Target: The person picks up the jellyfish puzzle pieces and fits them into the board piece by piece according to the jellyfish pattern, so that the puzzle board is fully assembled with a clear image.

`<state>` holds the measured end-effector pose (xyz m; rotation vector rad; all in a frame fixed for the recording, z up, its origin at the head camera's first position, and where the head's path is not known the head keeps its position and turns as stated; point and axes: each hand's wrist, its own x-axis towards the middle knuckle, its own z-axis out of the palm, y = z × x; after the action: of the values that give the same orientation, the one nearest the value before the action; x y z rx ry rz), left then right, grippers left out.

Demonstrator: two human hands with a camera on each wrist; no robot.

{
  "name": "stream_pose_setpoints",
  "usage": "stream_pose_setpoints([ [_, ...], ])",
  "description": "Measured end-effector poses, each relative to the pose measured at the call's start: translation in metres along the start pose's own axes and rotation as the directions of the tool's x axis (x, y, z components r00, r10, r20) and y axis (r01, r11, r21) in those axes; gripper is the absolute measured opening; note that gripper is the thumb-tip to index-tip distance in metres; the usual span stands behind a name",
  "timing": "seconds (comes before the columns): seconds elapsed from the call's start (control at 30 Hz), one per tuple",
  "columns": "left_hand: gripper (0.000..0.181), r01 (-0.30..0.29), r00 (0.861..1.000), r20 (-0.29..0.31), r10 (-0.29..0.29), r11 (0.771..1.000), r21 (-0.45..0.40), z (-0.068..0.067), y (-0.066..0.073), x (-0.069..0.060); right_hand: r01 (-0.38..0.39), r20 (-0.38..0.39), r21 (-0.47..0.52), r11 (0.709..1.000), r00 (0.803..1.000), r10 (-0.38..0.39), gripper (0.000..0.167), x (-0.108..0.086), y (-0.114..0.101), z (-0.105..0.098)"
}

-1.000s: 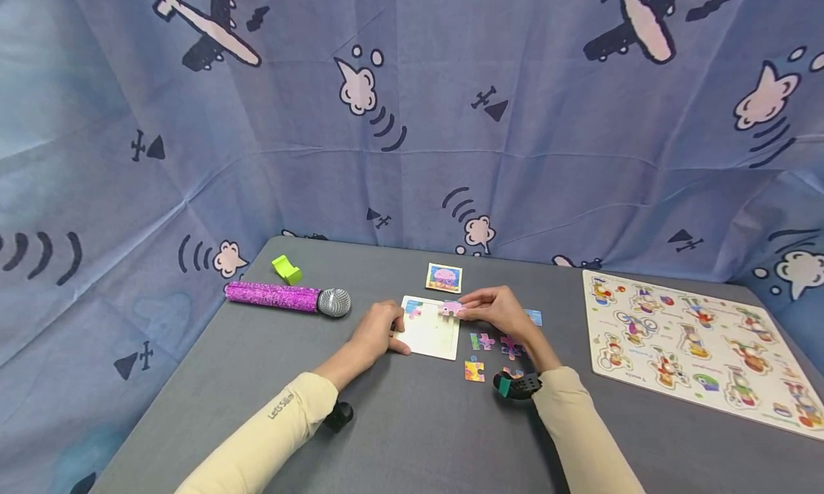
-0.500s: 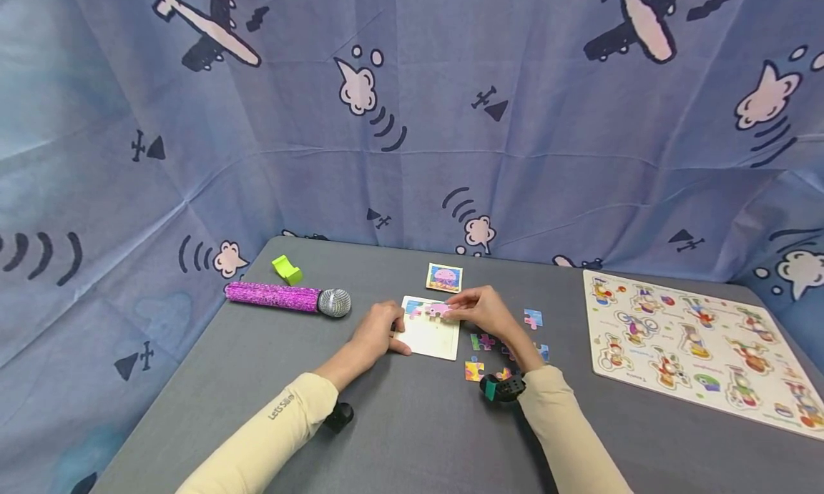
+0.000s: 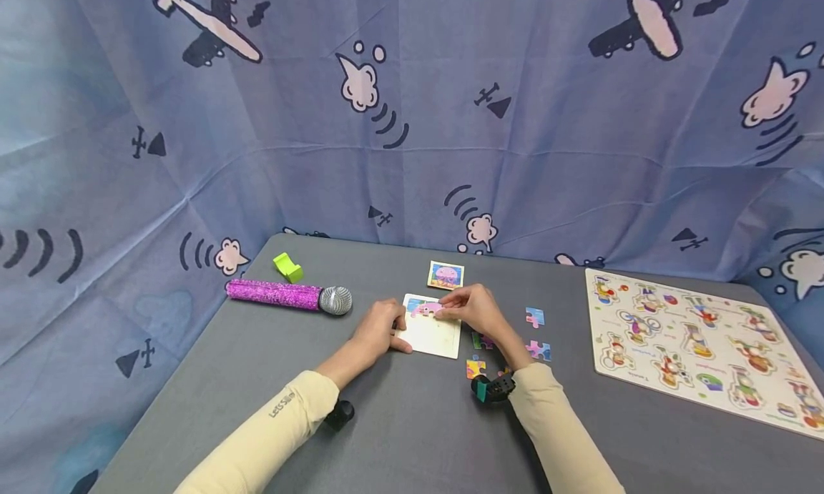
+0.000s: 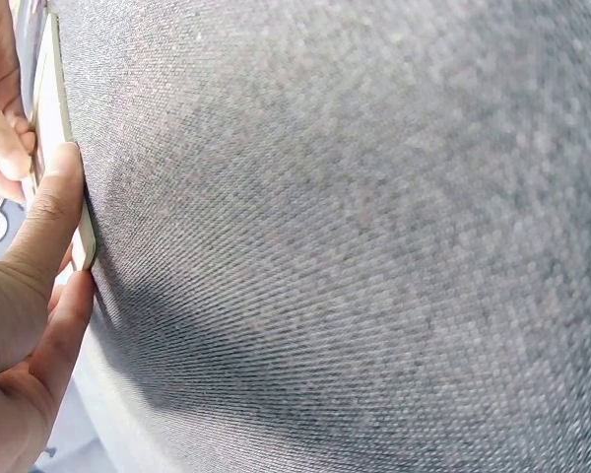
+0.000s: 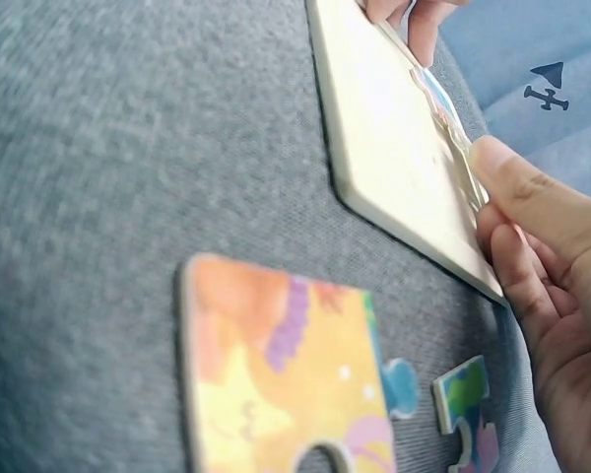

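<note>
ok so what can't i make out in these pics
Head view: right end of the pink piece, covered by the right hand.
Head view: low piece, mostly hidden by the right arm.
Head view: most wording on the big board, too small.
Left wrist view: face of the tray, seen nearly edge-on and partly behind the left hand.
Right wrist view: bottom of the star piece, cut off by the lower edge.

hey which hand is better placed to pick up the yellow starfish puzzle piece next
Probably the right hand, once it lets go of the pink puzzle piece: it is nearer the yellow starfish puzzle piece, while the left hand holds the left edge of the puzzle tray.
</note>
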<state>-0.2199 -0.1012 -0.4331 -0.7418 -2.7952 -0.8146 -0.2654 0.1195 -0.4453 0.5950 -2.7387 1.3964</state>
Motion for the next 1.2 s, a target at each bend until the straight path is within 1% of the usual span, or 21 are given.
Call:
stream_pose_setpoints([
  [0.07, 0.042, 0.01, 1.0, 0.007, -0.01, 1.0, -0.005, 0.0, 0.0, 0.0, -0.006, 0.001, -0.017, 1.0, 1.0, 0.006, 0.019, 0.001, -0.001, 0.0],
  [0.27, 0.042, 0.012, 1.0, 0.014, -0.012, 1.0, -0.014, -0.001, 0.001, 0.0, -0.016, 0.007, -0.065, 0.998, 1.0, 0.016, 0.018, 0.003, -0.005, 0.0],
  [0.4, 0.042, 0.017, 1.0, 0.016, -0.017, 1.0, -0.012, -0.001, 0.001, 0.001, -0.013, 0.029, -0.108, 0.994, 0.999, 0.016, 0.019, 0.004, -0.008, -0.001],
  [0.53, 0.041, 0.03, 0.999, 0.028, -0.03, 1.0, -0.005, -0.001, 0.002, 0.001, -0.027, 0.044, -0.139, 0.99, 0.998, 0.033, 0.02, 0.005, -0.011, -0.001],
  [0.63, 0.04, 0.046, 0.998, 0.041, -0.046, 0.999, -0.011, -0.001, 0.002, 0.001, -0.034, 0.044, -0.156, 0.987, 0.998, 0.042, 0.02, 0.005, -0.012, -0.001],
  [0.73, 0.04, 0.048, 0.998, 0.042, -0.047, 0.999, -0.012, -0.001, 0.003, 0.001, -0.036, 0.039, -0.168, 0.985, 0.998, 0.043, 0.019, 0.005, -0.012, 0.0],
  [0.87, 0.041, 0.047, 0.998, 0.038, -0.046, 0.999, -0.012, -0.001, 0.003, 0.001, -0.042, 0.027, -0.168, 0.985, 0.999, 0.048, 0.018, 0.004, -0.011, 0.001],
  [0.97, 0.041, 0.048, 0.998, 0.036, -0.047, 0.999, -0.016, -0.002, 0.003, 0.001, -0.053, 0.019, -0.147, 0.988, 0.998, 0.056, 0.019, 0.004, -0.01, 0.002],
  [1.2, 0.041, 0.028, 0.999, 0.019, -0.028, 1.0, -0.003, -0.002, 0.004, 0.001, -0.031, 0.019, -0.102, 0.994, 0.999, 0.033, 0.023, 0.004, -0.007, 0.003],
])
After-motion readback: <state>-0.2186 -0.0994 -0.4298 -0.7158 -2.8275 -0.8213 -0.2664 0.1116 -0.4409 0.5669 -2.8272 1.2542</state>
